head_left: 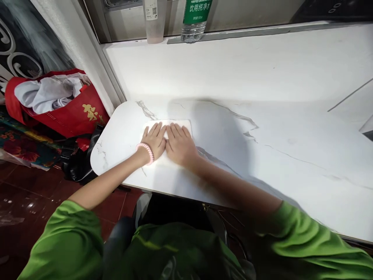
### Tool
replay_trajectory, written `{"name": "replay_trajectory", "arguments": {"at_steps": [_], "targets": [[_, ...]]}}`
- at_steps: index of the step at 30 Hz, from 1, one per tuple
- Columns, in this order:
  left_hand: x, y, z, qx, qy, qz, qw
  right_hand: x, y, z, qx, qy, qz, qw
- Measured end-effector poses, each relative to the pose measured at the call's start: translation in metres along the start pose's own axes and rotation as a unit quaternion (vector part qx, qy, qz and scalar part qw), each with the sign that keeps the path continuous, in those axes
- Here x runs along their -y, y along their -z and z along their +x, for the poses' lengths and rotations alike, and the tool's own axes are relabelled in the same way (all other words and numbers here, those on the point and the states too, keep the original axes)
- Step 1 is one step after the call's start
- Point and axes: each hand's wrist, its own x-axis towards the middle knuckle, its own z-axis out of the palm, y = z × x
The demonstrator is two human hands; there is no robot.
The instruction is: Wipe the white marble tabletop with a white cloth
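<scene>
A white square that looks like a paper napkin or thin cloth (184, 123) lies flat on the white marbled tabletop (279, 175). My left hand (155, 142), with a pink coiled band (150, 152) at the wrist, rests palm down on its left part, fingers stretched out. Beside it my right hand (180, 144) presses flat on the right part, its fingers also straight. The thumbs meet or nearly meet in the middle. Both hands cover much of the white square, so its lower edge is hard to make out.
On the ledge behind stand a clear cup (155, 23) and a green-labelled water bottle (194, 23). Left of the table is a red bag (78, 112) stuffed with pale cloth, near a black bag (80, 155). A white wall (233, 70) rises behind the tabletop.
</scene>
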Motion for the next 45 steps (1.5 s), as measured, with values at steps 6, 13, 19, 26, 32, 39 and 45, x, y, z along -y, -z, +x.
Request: {"name": "replay_trajectory", "arguments": {"at_steps": [6,13,19,26,32,39,45], "targets": [[0.006,-0.002,-0.074,-0.036,0.038,0.007,0.999,0.049,0.014,-0.036,0.005,0.074,0.041,0.996],[0.036,0.003,-0.035,-0.024,0.039,-0.003,0.999,0.045,0.002,0.011,0.035,0.058,0.058,0.996],[0.084,0.001,0.065,-0.03,-0.001,-0.014,0.999,0.018,-0.027,0.091,0.01,0.009,0.059,0.998],[0.115,-0.003,0.154,-0.034,-0.048,-0.019,0.998,-0.008,-0.053,0.153,-0.026,-0.074,0.059,0.995],[0.107,0.001,0.148,-0.002,-0.035,-0.011,0.999,-0.009,-0.055,0.147,-0.043,-0.078,0.048,0.995],[0.089,0.005,0.056,-0.008,0.002,-0.009,1.0,0.028,-0.027,0.091,-0.001,-0.011,0.069,0.998],[0.112,0.01,-0.044,-0.03,0.036,0.015,0.999,0.101,-0.006,0.05,0.037,0.046,0.095,0.994]]}}
